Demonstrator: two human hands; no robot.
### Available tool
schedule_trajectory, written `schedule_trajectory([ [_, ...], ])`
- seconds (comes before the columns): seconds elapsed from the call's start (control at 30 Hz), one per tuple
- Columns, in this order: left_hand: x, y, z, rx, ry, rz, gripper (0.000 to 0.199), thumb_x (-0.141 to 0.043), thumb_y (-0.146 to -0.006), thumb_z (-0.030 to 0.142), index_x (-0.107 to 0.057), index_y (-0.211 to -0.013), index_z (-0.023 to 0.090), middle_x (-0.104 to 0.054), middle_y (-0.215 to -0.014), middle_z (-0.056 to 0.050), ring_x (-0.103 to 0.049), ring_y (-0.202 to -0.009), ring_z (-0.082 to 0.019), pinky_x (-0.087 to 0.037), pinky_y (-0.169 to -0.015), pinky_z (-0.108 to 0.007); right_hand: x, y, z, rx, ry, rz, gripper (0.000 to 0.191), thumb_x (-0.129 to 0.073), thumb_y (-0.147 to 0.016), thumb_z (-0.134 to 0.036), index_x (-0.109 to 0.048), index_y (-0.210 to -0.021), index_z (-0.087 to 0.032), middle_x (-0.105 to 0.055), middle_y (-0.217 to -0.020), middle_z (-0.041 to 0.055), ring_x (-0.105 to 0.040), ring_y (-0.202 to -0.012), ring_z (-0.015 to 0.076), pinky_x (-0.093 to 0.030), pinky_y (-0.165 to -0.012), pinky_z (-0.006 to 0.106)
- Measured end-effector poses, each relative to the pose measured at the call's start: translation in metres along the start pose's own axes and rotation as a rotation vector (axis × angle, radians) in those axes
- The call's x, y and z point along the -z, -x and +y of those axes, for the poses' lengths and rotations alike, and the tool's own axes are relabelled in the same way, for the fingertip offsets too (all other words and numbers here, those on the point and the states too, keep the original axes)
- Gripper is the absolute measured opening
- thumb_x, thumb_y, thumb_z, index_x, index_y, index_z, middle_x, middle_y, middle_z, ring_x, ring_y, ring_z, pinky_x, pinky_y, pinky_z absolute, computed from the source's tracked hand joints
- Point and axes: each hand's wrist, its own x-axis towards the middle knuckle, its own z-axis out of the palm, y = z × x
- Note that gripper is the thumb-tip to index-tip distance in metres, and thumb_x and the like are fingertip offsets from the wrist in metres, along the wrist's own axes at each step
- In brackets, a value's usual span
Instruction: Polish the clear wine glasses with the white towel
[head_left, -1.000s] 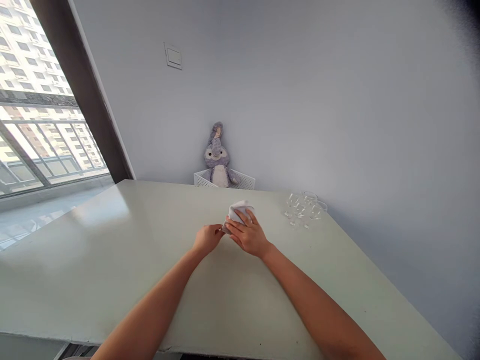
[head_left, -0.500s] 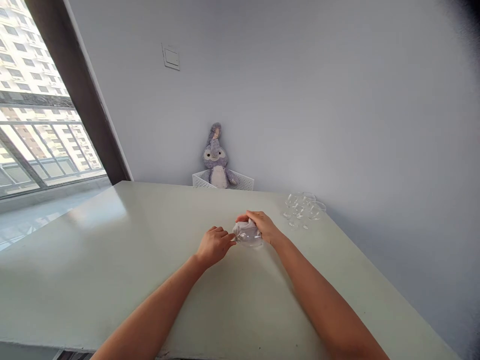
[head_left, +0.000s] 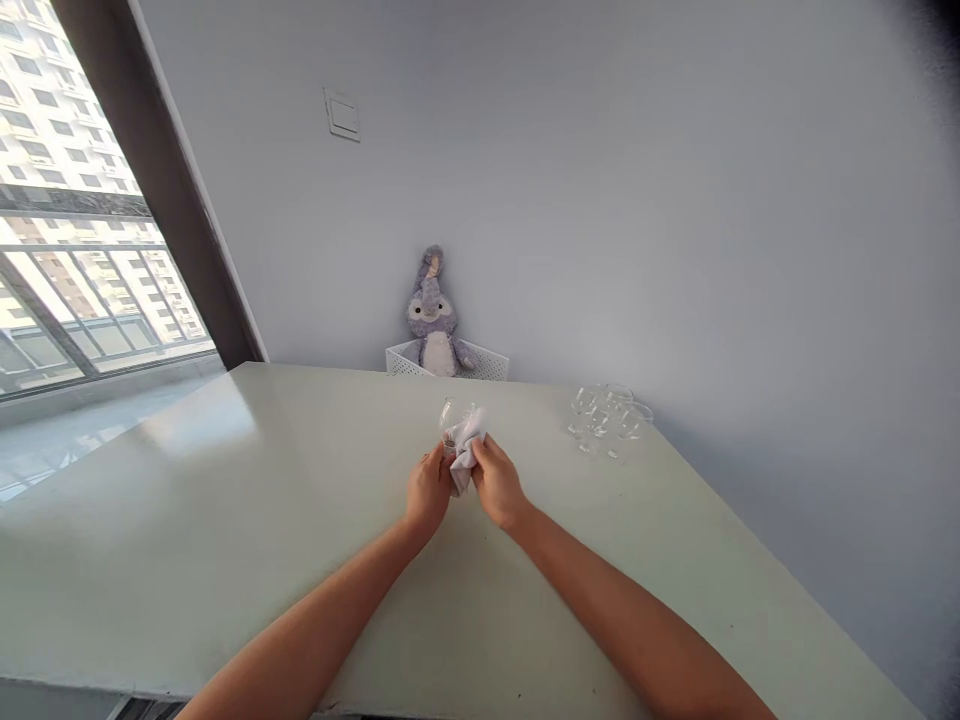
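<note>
Over the middle of the pale table (head_left: 315, 560), my left hand (head_left: 430, 490) grips a clear stemmed glass (head_left: 448, 412) low down, with its bowl pointing up. My right hand (head_left: 499, 485) is closed on a white cloth (head_left: 468, 440), which is bunched against the right side of the glass. The cloth covers part of the bowl, and the glass's stem and foot are hidden by the cloth and my fingers.
Several clear stemmed glasses (head_left: 600, 415) stand grouped at the table's right back edge. Behind the table, a plush rabbit (head_left: 433, 318) sits in a white perforated basket (head_left: 491, 367) against the wall. A window (head_left: 82, 240) is on the left.
The glass has turned from lying sideways to bowl up, and has moved left. My right hand has left the bowl's far side and now presses the cloth to its right side.
</note>
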Motion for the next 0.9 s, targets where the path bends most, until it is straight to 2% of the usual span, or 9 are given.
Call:
schedule_trajectory([
  [0.07, -0.004, 0.003, 0.000, -0.038, 0.014, 0.003, 0.034, -0.036, -0.080, 0.016, -0.051, -0.110, 0.023, -0.056, -0.076, -0.003, -0.050, -0.071, -0.016, -0.038, -0.062, -0.027, -0.005, 0.009, 0.006, 0.022, 0.130, -0.060, 0.031, -0.048, -0.081, -0.038, -0.049, -0.108, -0.023, -0.059, -0.096, 0.0044, -0.054, -0.093, 0.0180, -0.045, -0.081, 0.032],
  [0.17, -0.011, 0.011, 0.005, -0.155, -0.097, 0.014, 0.046, -0.038, -0.078, 0.014, -0.041, -0.124, 0.022, -0.053, -0.087, -0.007, -0.050, -0.079, -0.019, -0.040, -0.070, -0.032, -0.003, 0.012, 0.015, 0.050, 0.204, -0.001, 0.034, -0.052, -0.077, -0.031, -0.045, -0.109, -0.022, -0.058, -0.099, 0.0044, -0.054, -0.094, 0.0179, -0.044, -0.082, 0.032],
  [0.33, -0.012, 0.013, 0.014, -0.262, -0.211, -0.005, 0.037, -0.045, -0.077, 0.017, -0.052, -0.113, 0.024, -0.047, -0.094, -0.007, -0.047, -0.089, -0.020, -0.040, -0.080, -0.036, 0.014, 0.000, 0.020, 0.032, 0.207, 0.122, 0.028, -0.057, -0.072, -0.031, -0.050, -0.096, -0.019, -0.059, -0.088, 0.0034, -0.056, -0.081, 0.0167, -0.046, -0.070, 0.028],
  [0.4, -0.007, 0.007, 0.013, -0.209, -0.121, -0.053, 0.028, -0.047, -0.078, 0.023, -0.058, -0.104, 0.025, -0.048, -0.092, -0.006, -0.048, -0.088, -0.019, -0.040, -0.080, -0.035, 0.020, -0.004, 0.020, -0.006, 0.195, 0.151, 0.027, -0.058, -0.070, -0.034, -0.052, -0.090, -0.018, -0.059, -0.081, 0.0024, -0.055, -0.072, 0.0154, -0.045, -0.063, 0.027],
  [0.47, 0.000, -0.001, 0.011, -0.062, 0.080, -0.074, 0.028, -0.049, -0.078, 0.033, -0.058, -0.103, 0.024, -0.051, -0.091, -0.005, -0.050, -0.087, -0.019, -0.041, -0.076, -0.033, 0.023, -0.006, 0.019, -0.031, 0.170, 0.130, 0.028, -0.061, -0.068, -0.038, -0.054, -0.086, -0.017, -0.059, -0.076, 0.0014, -0.054, -0.067, 0.0143, -0.044, -0.059, 0.026],
  [0.63, 0.018, -0.015, 0.005, 0.251, 0.758, -0.206, 0.054, -0.056, -0.073, 0.045, -0.045, -0.119, 0.019, -0.058, -0.106, -0.009, -0.056, -0.084, -0.017, -0.040, -0.063, -0.024, 0.016, -0.002, 0.013, -0.225, 0.042, -0.166, 0.038, -0.068, -0.060, -0.045, -0.059, -0.079, -0.014, -0.059, -0.067, 0.0019, -0.052, -0.057, 0.0132, -0.042, -0.053, 0.027],
  [0.73, 0.024, -0.017, 0.004, 0.297, 0.894, -0.288, 0.050, -0.061, -0.068, 0.046, -0.051, -0.107, 0.016, -0.060, -0.104, -0.010, -0.057, -0.075, -0.015, -0.037, -0.054, -0.021, 0.013, 0.000, 0.012, -0.302, 0.066, -0.251, 0.040, -0.066, -0.060, -0.051, -0.059, -0.074, -0.014, -0.060, -0.067, 0.0035, -0.053, -0.056, 0.0141, -0.041, -0.053, 0.027],
  [0.8, 0.024, -0.017, 0.003, 0.310, 0.894, -0.267, 0.043, -0.065, -0.066, 0.042, -0.054, -0.098, 0.015, -0.062, -0.097, -0.007, -0.057, -0.074, -0.013, -0.038, -0.057, -0.021, 0.015, 0.000, 0.014, -0.220, 0.235, -0.207, 0.039, -0.062, -0.065, -0.052, -0.060, -0.075, -0.015, -0.060, -0.068, 0.0034, -0.053, -0.059, 0.0148, -0.041, -0.055, 0.027],
  [0.9, 0.021, -0.020, -0.002, 0.346, 0.888, -0.188, 0.036, -0.067, -0.064, 0.039, -0.055, -0.088, 0.015, -0.062, -0.083, -0.003, -0.057, -0.074, -0.012, -0.041, -0.064, -0.022, 0.018, 0.003, 0.016, 0.044, 0.682, -0.121, 0.031, -0.052, -0.077, -0.045, -0.059, -0.087, -0.017, -0.062, -0.075, 0.0035, -0.054, -0.065, 0.0163, -0.041, -0.059, 0.028],
])
